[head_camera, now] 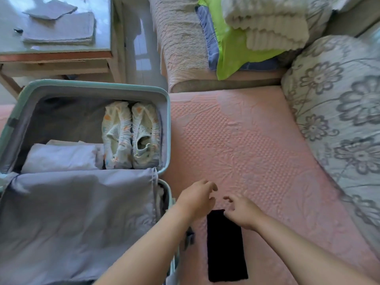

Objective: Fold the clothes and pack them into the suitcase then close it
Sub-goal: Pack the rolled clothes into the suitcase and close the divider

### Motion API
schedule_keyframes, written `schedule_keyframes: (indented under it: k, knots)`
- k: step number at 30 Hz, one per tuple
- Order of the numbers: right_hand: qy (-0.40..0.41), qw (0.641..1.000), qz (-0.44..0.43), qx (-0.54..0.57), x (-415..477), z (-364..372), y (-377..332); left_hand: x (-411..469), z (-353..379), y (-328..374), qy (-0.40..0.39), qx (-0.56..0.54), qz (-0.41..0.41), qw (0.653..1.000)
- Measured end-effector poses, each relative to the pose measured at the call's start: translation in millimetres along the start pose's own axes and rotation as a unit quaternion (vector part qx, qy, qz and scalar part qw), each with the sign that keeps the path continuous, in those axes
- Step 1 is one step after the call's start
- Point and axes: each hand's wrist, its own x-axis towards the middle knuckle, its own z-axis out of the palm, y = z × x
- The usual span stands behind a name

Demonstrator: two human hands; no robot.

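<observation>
Step in hand, as I judged it: folding done on one piece, packing it pending. A black cloth (226,249), folded to a narrow rectangle, lay on the bed (257,140) at 6 o'clock, outside the suitcase (92,83). The right hand (241,212) had curled fingers at the cloth's far right corner; I could not tell whether it pinched the corner or only touched it. The left hand (197,199) hovered just beside it at 9 o'clock, fingers loosely bent, grasping nothing. Next move, I reckoned: take both far corners, lift without spoiling the fold, and carry it toward 9 o'clock. The suitcase lay open at 9 o'clock. Its far half held a pair of pale shoes (131,134) side by side against the 3 o'clock wall, and a folded pale garment (59,158) at 7 o'clock, touching them. The near half was covered by a grey divider (78,212); contents hidden. A green cloth (230,52) and white towels (265,23) sat piled at 1 o'clock, possibly unpacked stock.
</observation>
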Motion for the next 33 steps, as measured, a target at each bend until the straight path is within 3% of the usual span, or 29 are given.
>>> schedule_keyframes:
  k: [2,4,7,15,18,21,27,33]
  knots:
    - [-0.022,1.0,0.001,0.0,-4,14,18,8,25,6,-0.118,0.038,-0.043,0.991]
    - [-0.011,1.0,-0.006,0.025,-4,27,26,10,44,7,-0.174,0.061,-0.074,0.98]
    - [-0.009,0.995,-0.008,0.096,4,35,33,11,63,5,-0.19,0.076,-0.092,0.975]
    - [-0.021,0.986,-0.063,0.151,14,11,20,16,50,6,-0.191,0.062,-0.091,0.975]
    - [0.01,0.975,-0.063,0.211,8,-10,3,10,22,3,-0.135,0.017,-0.071,0.988]
    - [0.014,0.96,-0.079,0.27,7,-32,-24,-2,-11,-5,-0.009,-0.09,-0.069,0.994]
    - [0.0,0.952,-0.155,0.264,19,-76,-111,-26,-105,-44,0.154,-0.3,-0.081,0.938]
    - [-0.034,0.939,-0.225,0.256,31,-91,-245,-76,-196,-120,0.261,-0.36,-0.101,0.89]
